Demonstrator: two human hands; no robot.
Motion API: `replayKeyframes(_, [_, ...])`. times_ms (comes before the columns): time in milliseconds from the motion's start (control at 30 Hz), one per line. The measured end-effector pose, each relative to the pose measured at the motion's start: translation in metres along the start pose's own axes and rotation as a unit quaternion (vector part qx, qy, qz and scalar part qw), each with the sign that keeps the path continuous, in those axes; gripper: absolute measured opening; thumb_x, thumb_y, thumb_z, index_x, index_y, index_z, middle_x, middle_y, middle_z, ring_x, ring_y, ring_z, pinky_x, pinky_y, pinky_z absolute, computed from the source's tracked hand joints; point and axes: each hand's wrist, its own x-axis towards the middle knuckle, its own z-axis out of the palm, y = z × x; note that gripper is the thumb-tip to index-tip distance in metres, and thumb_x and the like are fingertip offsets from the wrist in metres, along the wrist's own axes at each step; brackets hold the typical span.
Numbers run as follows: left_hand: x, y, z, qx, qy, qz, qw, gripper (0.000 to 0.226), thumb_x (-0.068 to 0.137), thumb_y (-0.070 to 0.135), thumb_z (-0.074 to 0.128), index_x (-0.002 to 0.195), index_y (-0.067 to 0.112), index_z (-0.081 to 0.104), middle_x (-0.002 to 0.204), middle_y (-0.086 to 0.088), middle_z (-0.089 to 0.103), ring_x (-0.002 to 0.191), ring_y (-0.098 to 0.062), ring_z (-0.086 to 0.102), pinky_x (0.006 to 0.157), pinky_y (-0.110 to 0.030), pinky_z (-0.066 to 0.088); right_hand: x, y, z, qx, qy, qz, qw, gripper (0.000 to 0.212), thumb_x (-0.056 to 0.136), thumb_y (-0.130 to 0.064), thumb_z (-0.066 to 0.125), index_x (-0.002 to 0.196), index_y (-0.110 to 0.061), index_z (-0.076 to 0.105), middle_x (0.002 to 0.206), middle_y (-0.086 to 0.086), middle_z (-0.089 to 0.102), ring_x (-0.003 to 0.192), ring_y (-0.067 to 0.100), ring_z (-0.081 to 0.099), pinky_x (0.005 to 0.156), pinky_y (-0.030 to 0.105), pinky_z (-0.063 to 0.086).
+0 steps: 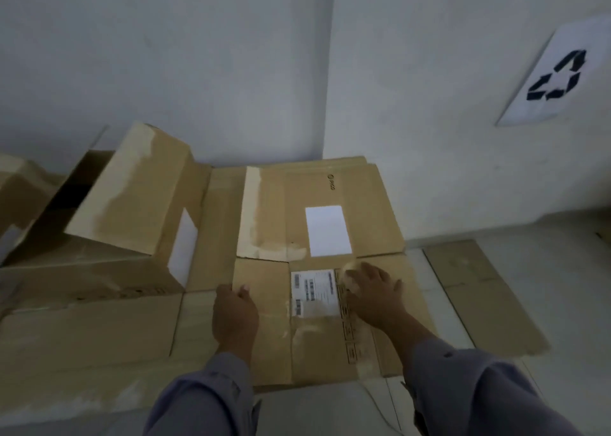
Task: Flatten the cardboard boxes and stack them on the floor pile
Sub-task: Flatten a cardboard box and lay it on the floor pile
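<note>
Flattened box: the flattened cardboard box (317,323) lies on the floor pile (330,210) in the corner, under both hands.
Left hand (234,316): grip released, palm flat near the box's left edge.
Right hand (373,296): grip released, fingers spread beside the shipping label (314,291).
Look: matte brown corrugated board, creased, glossy tape strips.
Left: open box (109,204), flaps up.

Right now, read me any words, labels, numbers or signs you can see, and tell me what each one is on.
Recycling arrows symbol, no words: white paper sign on the wall.
Small round logo with short print: upper flattened box, too blurred to read.
Blank white label: same box, no text.
Shipping label with barcodes: lower flattened box under both hands, too blurred.
Printed boxes strip beside it: unreadable.
</note>
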Motion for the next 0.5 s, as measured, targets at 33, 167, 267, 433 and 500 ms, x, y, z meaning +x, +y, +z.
replayKeyframes(33, [-0.007,0.005,0.007,0.025,0.010,-0.005,1.000,0.044,0.093,0.029,0.057,0.128,0.003,0.046,0.129,-0.021,0.052,0.116,-0.040,0.050,0.087,-0.047,0.045,-0.005,0.007,0.004,-0.011,-0.001,-0.018,1.000,0.049,0.094,-0.044,0.041,0.142,-0.036,0.032,0.158,-0.001,0.012,0.145,0.029,0.010,0.113,0.063,0.012])
replayKeyframes(167, [-0.022,0.012,0.038,0.131,0.042,0.198,0.970,0.060,0.086,0.037,0.058,0.136,0.008,0.041,0.149,-0.015,0.031,0.134,-0.036,0.032,0.107,-0.052,0.032,-0.010,0.027,0.025,-0.054,0.041,-0.052,0.996,0.064,0.092,-0.056,0.025,0.150,-0.029,0.019,0.162,0.001,0.002,0.149,0.025,-0.002,0.117,0.056,0.005])
replayKeyframes(267, [-0.027,0.007,0.069,0.194,-0.053,0.355,0.913,0.072,0.090,0.055,0.029,0.146,0.008,0.031,0.159,-0.013,0.015,0.146,-0.032,0.016,0.118,-0.048,0.018,-0.007,0.024,0.047,-0.038,0.089,-0.093,0.991,0.071,0.088,-0.051,0.015,0.151,-0.018,0.023,0.163,0.003,0.008,0.150,0.021,-0.002,0.119,0.054,-0.002])
replayKeyframes(433, [-0.035,0.002,0.092,0.212,-0.074,0.401,0.888,0.078,0.092,0.056,0.023,0.154,0.011,0.008,0.162,-0.007,-0.003,0.150,-0.021,-0.007,0.121,-0.044,0.005,0.002,0.023,0.068,-0.052,0.123,-0.126,0.983,0.065,0.096,-0.044,0.018,0.155,-0.018,0.013,0.162,-0.002,0.004,0.150,0.013,-0.001,0.118,0.051,-0.005])
replayKeyframes(500, [-0.035,0.001,0.092,0.216,-0.083,0.403,0.886,0.077,0.093,0.056,0.021,0.154,0.011,0.003,0.162,-0.007,-0.007,0.149,-0.020,-0.011,0.121,-0.045,0.005,0.004,0.024,0.068,-0.055,0.115,-0.126,0.984,0.065,0.097,-0.044,0.019,0.155,-0.017,0.011,0.163,-0.002,0.003,0.150,0.013,-0.003,0.118,0.052,-0.002])
